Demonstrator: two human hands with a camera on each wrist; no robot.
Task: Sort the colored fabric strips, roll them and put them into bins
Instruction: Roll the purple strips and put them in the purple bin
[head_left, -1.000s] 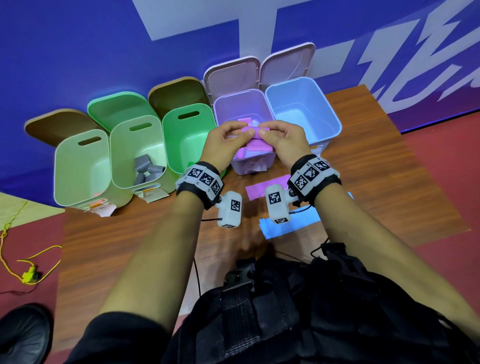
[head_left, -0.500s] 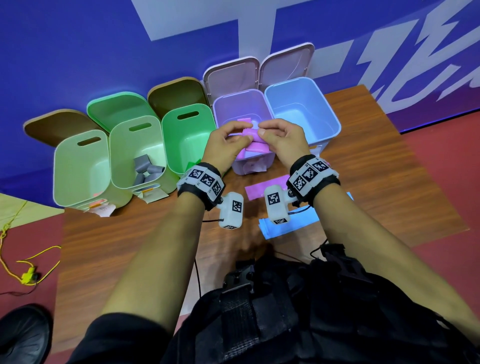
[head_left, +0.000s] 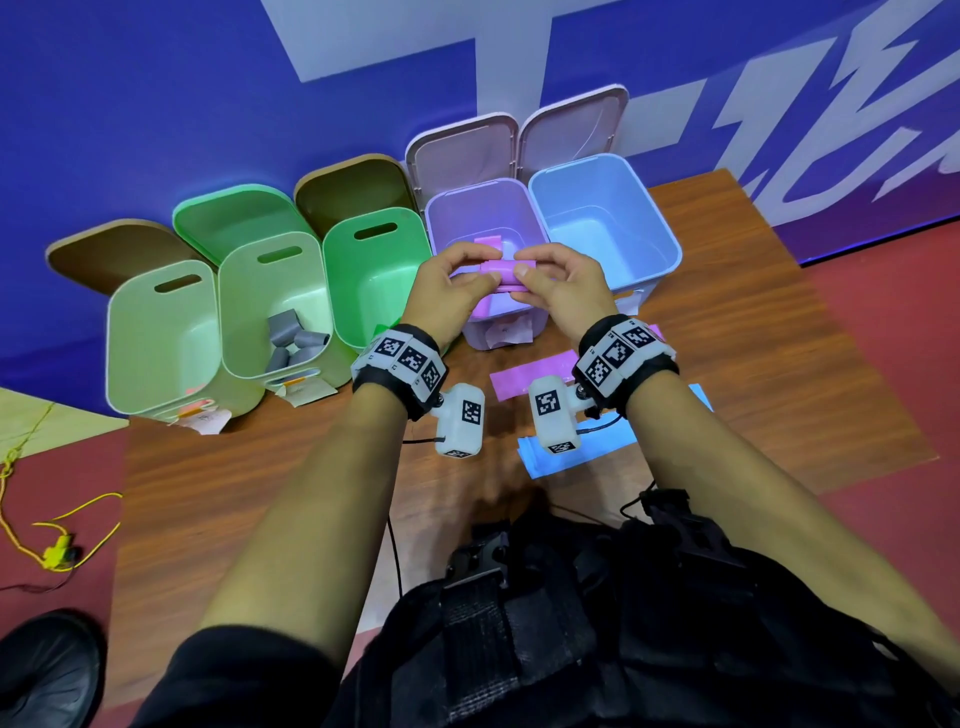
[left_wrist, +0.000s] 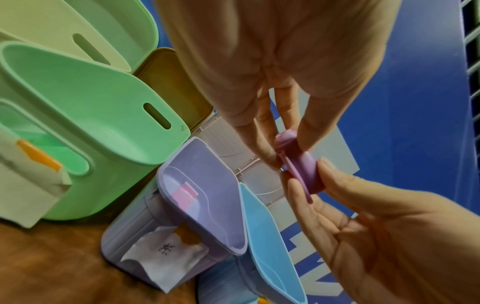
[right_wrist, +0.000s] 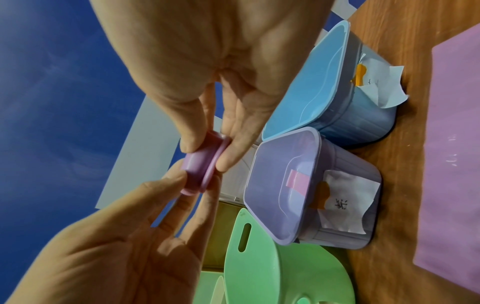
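Observation:
I hold a purple fabric strip (head_left: 500, 270), mostly wound into a roll, just above the front rim of the purple bin (head_left: 531, 218). My left hand (head_left: 485, 267) pinches one end of the roll (left_wrist: 303, 164) between thumb and fingers. My right hand (head_left: 522, 270) pinches the other end of the roll (right_wrist: 197, 166). A short loose tail (head_left: 488, 307) hangs below it. Another pinkish-purple strip (left_wrist: 184, 193) lies inside the purple bin. A flat purple strip (head_left: 530, 376) and a blue strip (head_left: 597, 449) lie on the table under my wrists.
The blue bin (head_left: 665, 244) stands open right of the purple one. Three green bins stand to the left; the middle one (head_left: 234, 291) holds several grey rolls (head_left: 296, 338). All lids lean on the blue wall. Paper labels hang on the bin fronts.
Both hands stay over the purple bin and keep turning the roll. The hanging tail looks a little shorter than a second ago.

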